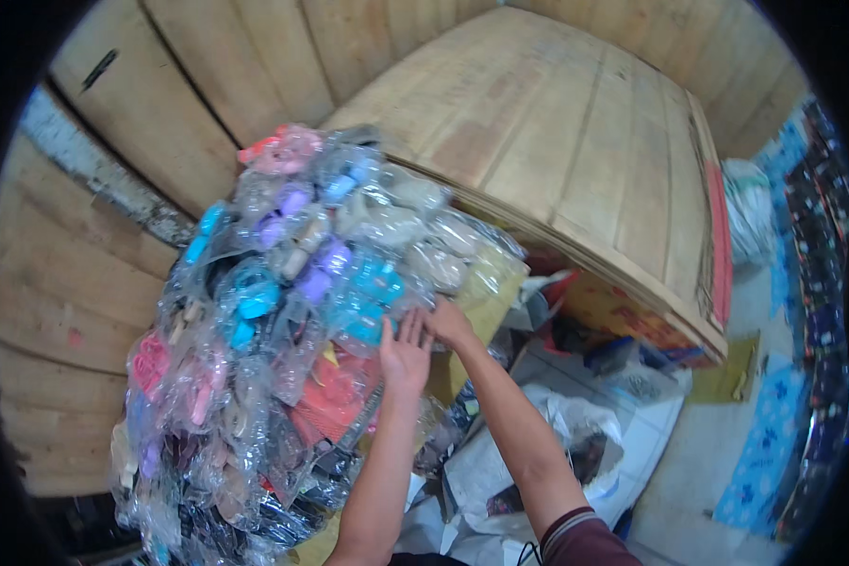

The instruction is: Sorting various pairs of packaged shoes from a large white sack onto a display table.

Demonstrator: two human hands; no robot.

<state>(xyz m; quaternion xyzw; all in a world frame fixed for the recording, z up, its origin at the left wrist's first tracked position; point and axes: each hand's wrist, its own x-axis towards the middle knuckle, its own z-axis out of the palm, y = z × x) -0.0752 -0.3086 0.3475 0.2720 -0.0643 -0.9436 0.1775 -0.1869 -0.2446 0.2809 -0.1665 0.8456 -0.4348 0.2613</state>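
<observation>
A large heap of footwear in clear plastic bags lies before me, in blue, purple, pink and beige. My left hand is palm up with its fingers apart, at the edge of a bag with turquoise footwear. Close beside it, my right hand bends its fingers down at the rim of the same bag; its fingertips are partly hidden, so a hold cannot be made out. Beige bagged footwear lies just above the hands. A red mesh-like item lies to the left of my left forearm.
A wooden plank platform stands behind the heap, with things stored under it. Yellowish cardboard lies beside the bags. An open white sack stands on the tiled floor near my right forearm. Dark items line the far right.
</observation>
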